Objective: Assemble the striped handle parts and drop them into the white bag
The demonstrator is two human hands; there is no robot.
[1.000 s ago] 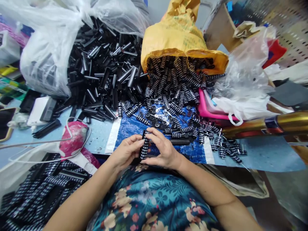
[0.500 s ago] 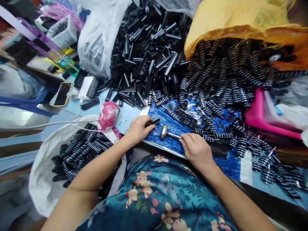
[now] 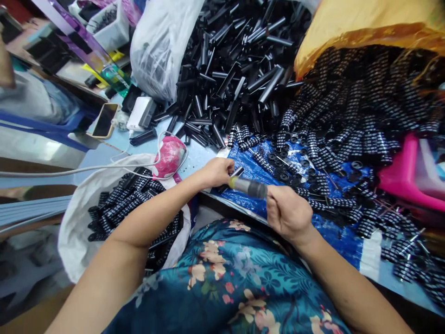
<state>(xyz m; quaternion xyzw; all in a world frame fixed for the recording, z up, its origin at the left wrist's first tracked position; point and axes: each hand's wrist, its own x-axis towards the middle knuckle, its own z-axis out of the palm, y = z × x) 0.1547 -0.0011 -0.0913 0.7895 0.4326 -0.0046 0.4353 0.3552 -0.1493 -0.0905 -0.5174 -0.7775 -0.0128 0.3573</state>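
Note:
My left hand point(image 3: 219, 171) is closed at the near edge of the blue plastic sheet point(image 3: 250, 160). It grips a short glossy black tube point(image 3: 238, 172), whose far end shows past the fingers, partly covered by the hammer. In a fist just to the right, my right hand point(image 3: 290, 211) holds a small hammer; its head point(image 3: 248, 186), blurred by motion, is raised in front of the tube. Behind the hands, black brush-like rollers with pale dotted rows point(image 3: 262, 161) and small black round caps point(image 3: 284, 177) lie on the sheet.
Loose black tubes point(image 3: 229, 93) heap at the back. Dotted rollers point(image 3: 347, 106) spill from a yellow sack point(image 3: 368, 23). A pink bin point(image 3: 399, 171) stands right. At left are a white sack point(image 3: 74, 232) of rollers, a red-and-white bundle point(image 3: 169, 157), cables and a phone point(image 3: 105, 120).
My right hand has lifted the hammer from the sheet and closed into a fist, bringing the head over beside the tube. My left hand has turned over, still on the tube. The view has shifted left.

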